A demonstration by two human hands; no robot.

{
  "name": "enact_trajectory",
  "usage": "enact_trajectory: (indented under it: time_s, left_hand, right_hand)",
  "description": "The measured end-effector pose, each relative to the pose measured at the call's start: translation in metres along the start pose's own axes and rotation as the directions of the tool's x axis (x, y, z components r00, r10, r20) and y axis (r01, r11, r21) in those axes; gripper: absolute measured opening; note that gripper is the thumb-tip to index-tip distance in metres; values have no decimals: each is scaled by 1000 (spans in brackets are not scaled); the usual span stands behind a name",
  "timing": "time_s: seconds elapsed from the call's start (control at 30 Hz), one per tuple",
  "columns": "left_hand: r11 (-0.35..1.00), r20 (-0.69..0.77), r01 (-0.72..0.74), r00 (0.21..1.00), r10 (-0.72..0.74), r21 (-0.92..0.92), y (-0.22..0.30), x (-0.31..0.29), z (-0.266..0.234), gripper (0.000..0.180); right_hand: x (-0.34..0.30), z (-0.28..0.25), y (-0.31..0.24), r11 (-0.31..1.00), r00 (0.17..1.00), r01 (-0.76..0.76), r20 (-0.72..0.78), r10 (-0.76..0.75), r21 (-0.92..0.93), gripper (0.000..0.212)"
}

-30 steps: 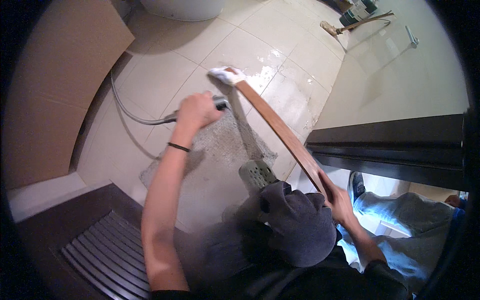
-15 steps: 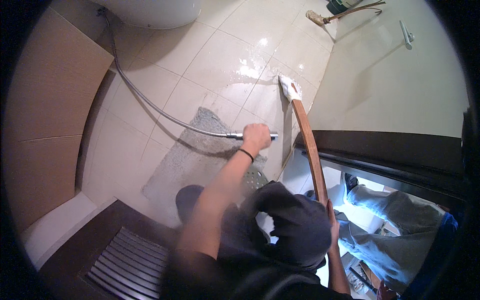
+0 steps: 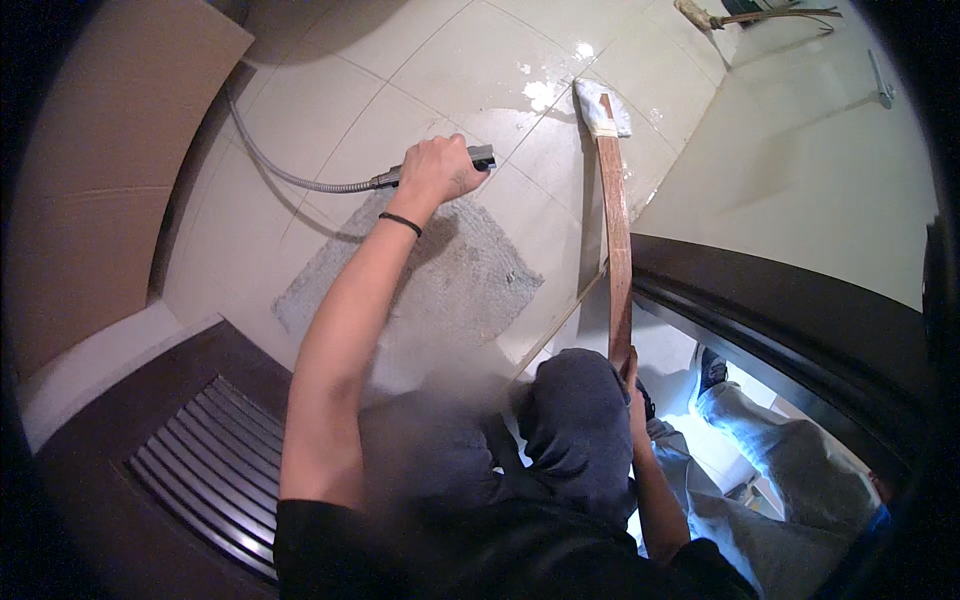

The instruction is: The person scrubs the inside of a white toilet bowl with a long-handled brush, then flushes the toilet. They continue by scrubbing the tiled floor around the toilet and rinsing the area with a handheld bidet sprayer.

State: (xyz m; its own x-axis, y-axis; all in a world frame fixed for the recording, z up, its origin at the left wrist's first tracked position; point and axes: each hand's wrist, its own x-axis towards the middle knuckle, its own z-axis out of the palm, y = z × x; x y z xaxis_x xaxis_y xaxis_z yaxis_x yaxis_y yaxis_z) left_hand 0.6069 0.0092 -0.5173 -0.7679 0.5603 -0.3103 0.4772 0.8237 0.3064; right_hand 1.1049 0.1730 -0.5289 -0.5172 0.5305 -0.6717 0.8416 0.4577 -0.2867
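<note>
My left hand [image 3: 437, 170] is closed round a chrome hand sprayer [image 3: 482, 156], held above a grey mat [image 3: 490, 262]. From its back end a flexible metal hose [image 3: 300, 181] curves away to the left. My right hand [image 3: 633, 383], beside my right knee, grips the lower end of a long flat wooden stick [image 3: 615, 225]; my fingers there are partly hidden. White cloth [image 3: 601, 108] is wrapped round the stick's far end, which is at the tiled floor [image 3: 440, 60] close to a wet, foamy patch [image 3: 541, 95].
A large cardboard sheet [image 3: 110, 150] stands at the left. Near left is a dark slatted door [image 3: 215, 450]. A pale panel with a metal handle [image 3: 880, 80] and a dark edge rises at right. Past it is another person's leg [image 3: 790, 450]. A brush [image 3: 700, 15] lies far right.
My left hand has moved the sprayer leftward and farther out. The view has shifted, and the cloth-wrapped end of the stick sits higher in the picture. Both hands keep their hold.
</note>
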Motion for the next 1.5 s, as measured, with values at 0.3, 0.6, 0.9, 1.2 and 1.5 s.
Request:
enact_trajectory:
  time_s: [0.3,0.6,0.9,1.2,1.5]
  left_hand:
    - [989,-52,-41,997,49,144,-4,-79,-42,46]
    - [993,-194,-35,979,57,115,5,-88,-103,49]
    - [993,-325,-115,939,115,21,53,-72,-139,47]
    - [991,-312,-132,942,120,-17,45,-57,-97,50]
    - [960,-38,-20,999,32,279,-21,-92,5,44]
  right_hand:
    - [26,34,30,992,992,123,25,-123,2,100]
    - [27,31,44,994,994,79,70,-84,72,107]
    - [8,26,50,994,995,104,-1,-104,22,104]
    - [47,41,42,988,984,148,-111,-143,44,101]
    - [-5,-9,12,984,959,172,-234,-159,37,85]
